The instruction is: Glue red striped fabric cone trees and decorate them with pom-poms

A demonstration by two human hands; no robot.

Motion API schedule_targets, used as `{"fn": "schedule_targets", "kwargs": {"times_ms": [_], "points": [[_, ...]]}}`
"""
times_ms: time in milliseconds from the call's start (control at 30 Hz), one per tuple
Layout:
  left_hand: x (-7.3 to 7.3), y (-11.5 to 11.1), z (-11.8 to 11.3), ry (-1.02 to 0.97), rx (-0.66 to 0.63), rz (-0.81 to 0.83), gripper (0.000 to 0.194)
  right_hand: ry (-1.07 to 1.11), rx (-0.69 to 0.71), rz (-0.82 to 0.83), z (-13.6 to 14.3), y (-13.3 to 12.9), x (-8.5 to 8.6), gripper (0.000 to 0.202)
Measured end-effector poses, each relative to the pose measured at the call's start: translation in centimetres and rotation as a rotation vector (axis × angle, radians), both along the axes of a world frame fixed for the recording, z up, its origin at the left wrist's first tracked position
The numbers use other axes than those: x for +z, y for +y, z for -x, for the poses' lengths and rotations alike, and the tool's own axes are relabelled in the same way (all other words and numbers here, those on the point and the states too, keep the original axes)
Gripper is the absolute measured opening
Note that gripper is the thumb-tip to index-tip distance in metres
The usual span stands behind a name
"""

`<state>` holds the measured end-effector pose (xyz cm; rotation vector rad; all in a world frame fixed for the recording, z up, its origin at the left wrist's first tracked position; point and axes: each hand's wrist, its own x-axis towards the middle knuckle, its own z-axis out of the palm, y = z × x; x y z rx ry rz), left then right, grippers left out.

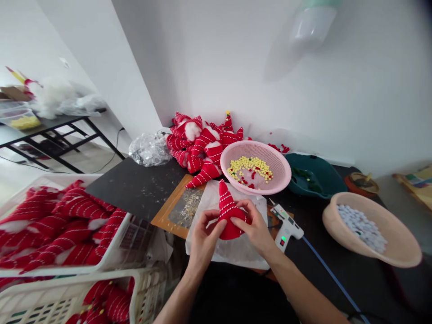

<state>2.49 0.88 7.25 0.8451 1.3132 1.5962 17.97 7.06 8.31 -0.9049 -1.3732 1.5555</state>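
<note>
Between my two hands stands a small red knitted cone hat (pixel 229 211) with white stitched stripes, its tip pointing away from me. My left hand (pixel 206 230) pinches the lower left edge, thumb on the front. On the other side, my right hand (pixel 254 225) grips the lower right edge, thumb across the face of the cloth. Under the hat lies a white sheet (pixel 202 243). A white glue gun (pixel 286 227) with a lit green light rests just right of my right hand, with a blue glue stick (pixel 329 272) trailing from its back.
Pink basket (pixel 285 173) with yellow and red pompoms; green basin (pixel 324 166); beige bowl (pixel 403 243) of white pompoms. Striped red cones (pixel 195 144) pile against the wall. A wood-framed board (pixel 162 220) lies left. White crates (pixel 123 238) of red pieces stand lower left.
</note>
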Motion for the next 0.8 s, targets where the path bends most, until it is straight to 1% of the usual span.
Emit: {"fn": "schedule_targets", "kwargs": {"times_ms": [67, 133, 233, 300, 333, 367, 467, 533, 600, 700, 733, 800], "points": [[-0.2, -0.3, -0.4, 0.052, 0.015, -0.025, 0.025, 0.015, 0.010, -0.023, 0.1, -0.1, 0.1, 0.028], [-0.3, -0.6, -0.6, 0.162, 0.025, -0.072, 0.021, 0.008, 0.021, -0.051, 0.2, -0.2, 0.2, 0.030], [-0.1, -1.1, -0.6, 0.356, -0.004, -0.149, 0.020, 0.003, 0.037, -0.057, 0.1, -0.2, 0.2, 0.025], [0.1, -1.4, -0.5, 0.437, -0.022, -0.168, 0.016, 0.003, 0.022, -0.043, 0.1, -0.2, 0.1, 0.019], [0.2, -1.5, -0.4, 0.467, -0.023, -0.169, 0.012, -0.004, 0.013, -0.039, 0.1, -0.2, 0.0, 0.020], [0.2, -1.5, -0.4, 0.501, -0.018, -0.169, 0.008, -0.012, 0.008, -0.035, 0.1, -0.3, 0.0, 0.022], [-0.1, -1.5, -0.2, 0.591, 0.041, -0.174, 0.011, -0.019, 0.011, -0.022, 0.3, -0.4, -0.1, 0.021], [-0.4, -1.4, -0.1, 0.606, 0.096, -0.172, 0.012, -0.018, 0.001, -0.028, 0.5, -0.4, 0.1, 0.025], [-0.5, -1.5, 0.1, 0.607, 0.110, -0.178, 0.013, -0.023, -0.002, -0.049, 0.7, -0.4, 0.3, 0.032], [-0.3, -1.7, 0.4, 0.629, 0.089, -0.206, 0.013, -0.005, 0.017, -0.027, 0.8, -0.4, 0.6, 0.023], [-0.1, -1.7, 0.5, 0.595, 0.091, -0.210, 0.014, 0.011, 0.025, -0.003, 0.9, -0.4, 0.8, 0.022], [0.3, -1.5, 0.8, 0.410, 0.113, -0.186, 0.014, 0.035, 0.041, 0.048, 0.9, -0.5, 1.1, 0.025]]}}
